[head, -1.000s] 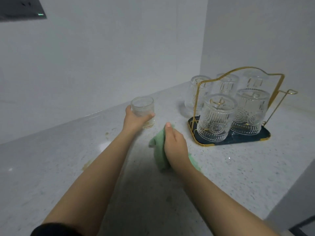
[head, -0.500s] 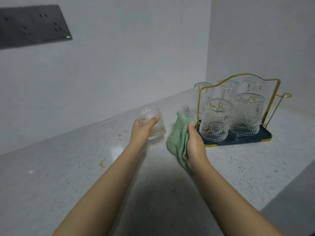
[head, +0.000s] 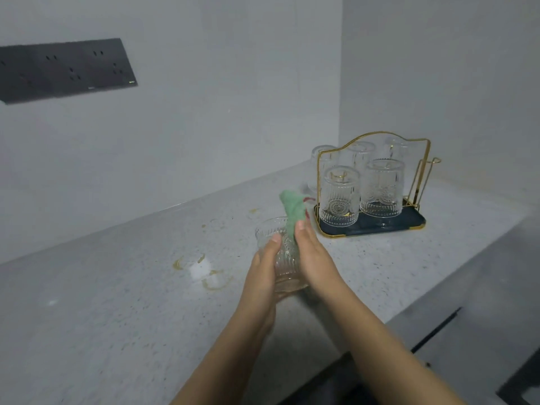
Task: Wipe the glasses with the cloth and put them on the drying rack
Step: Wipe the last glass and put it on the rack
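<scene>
Glass (head: pixel 285 252) ribbed, gripped in left hand (head: pixel 264 276) w/ thumb curled round; right hand (head: pixel 314 252) pinches green cloth (head: pixel 293 209) against it. Risk: hard rubbing could twist it loose, it'd drop on stone counter (head: pixel 117 302).

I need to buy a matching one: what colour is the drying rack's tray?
Dark navy blue tray with gold trim, under a gold wire frame; seen in the head view.

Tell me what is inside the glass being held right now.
The green cloth goes into the mouth of the held glass, pressed by the right hand; the left hand grips the glass. How far the cloth reaches inside is hidden by the hands and ribbed wall.
</scene>
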The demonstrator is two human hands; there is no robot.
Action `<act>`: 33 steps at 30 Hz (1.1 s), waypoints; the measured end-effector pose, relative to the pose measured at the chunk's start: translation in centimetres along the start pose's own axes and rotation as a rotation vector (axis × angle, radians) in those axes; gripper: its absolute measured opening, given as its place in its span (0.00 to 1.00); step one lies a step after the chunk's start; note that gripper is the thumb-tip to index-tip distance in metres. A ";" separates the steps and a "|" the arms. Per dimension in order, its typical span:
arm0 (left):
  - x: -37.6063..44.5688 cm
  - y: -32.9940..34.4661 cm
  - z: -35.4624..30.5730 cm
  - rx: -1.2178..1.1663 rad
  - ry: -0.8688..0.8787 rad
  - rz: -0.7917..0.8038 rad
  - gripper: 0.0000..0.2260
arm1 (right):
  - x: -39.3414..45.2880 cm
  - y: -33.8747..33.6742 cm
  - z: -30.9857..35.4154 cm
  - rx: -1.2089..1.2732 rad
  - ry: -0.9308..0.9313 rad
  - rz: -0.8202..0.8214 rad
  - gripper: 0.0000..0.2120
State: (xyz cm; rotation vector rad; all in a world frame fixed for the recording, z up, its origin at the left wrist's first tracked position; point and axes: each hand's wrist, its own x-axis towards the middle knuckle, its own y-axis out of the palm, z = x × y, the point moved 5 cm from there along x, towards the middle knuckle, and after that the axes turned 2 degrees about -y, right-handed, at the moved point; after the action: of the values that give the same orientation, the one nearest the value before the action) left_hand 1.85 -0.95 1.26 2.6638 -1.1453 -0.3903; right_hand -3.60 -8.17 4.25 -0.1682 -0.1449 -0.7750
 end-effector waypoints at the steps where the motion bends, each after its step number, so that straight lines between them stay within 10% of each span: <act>1: -0.4 0.5 0.2 -0.044 -0.035 0.009 0.18 | 0.4 -0.5 -0.4 0.065 0.072 -0.044 0.30; 8: 0.7 0.8 0.4 -0.251 -0.063 0.082 0.21 | -2.8 0.8 0.1 -0.199 -0.147 0.055 0.23; 15: 0.3 2.0 1.4 -0.183 -0.109 0.104 0.18 | 1.1 -2.1 -0.9 0.074 0.158 -0.112 0.23; 20: 0.1 1.5 0.9 -0.346 -0.076 0.125 0.27 | -3.0 0.2 -0.2 -0.076 -0.014 -0.037 0.24; 33: 0.5 0.4 -0.7 0.144 0.153 0.062 0.30 | -1.6 -2.1 0.3 0.037 0.084 -0.056 0.25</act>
State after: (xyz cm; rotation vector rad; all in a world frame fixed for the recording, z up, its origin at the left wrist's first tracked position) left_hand 2.14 -1.58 1.99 2.7153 -1.2482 -0.0941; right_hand -6.20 -8.54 4.43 -0.0969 -0.0846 -0.8337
